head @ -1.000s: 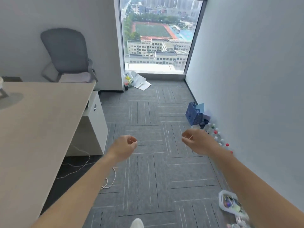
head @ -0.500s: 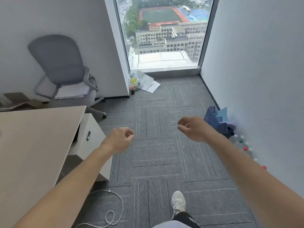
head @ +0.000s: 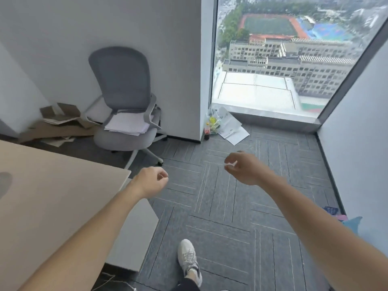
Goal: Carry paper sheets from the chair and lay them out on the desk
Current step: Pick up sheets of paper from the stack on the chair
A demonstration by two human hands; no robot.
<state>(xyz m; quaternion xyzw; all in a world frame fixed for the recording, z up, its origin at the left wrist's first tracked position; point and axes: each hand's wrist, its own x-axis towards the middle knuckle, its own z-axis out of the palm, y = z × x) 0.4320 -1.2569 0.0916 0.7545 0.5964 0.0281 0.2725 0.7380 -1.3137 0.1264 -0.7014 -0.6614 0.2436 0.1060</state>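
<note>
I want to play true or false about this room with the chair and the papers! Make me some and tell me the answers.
1. The paper sheets lie on the seat of the chair. True.
2. The left hand holds a sheet. False: it holds nothing, and neither does the right hand.
3. Sheets are laid out on the desk. False: no sheets show on the part in view.
4. A small bottle stands on the floor near the window. True.
</note>
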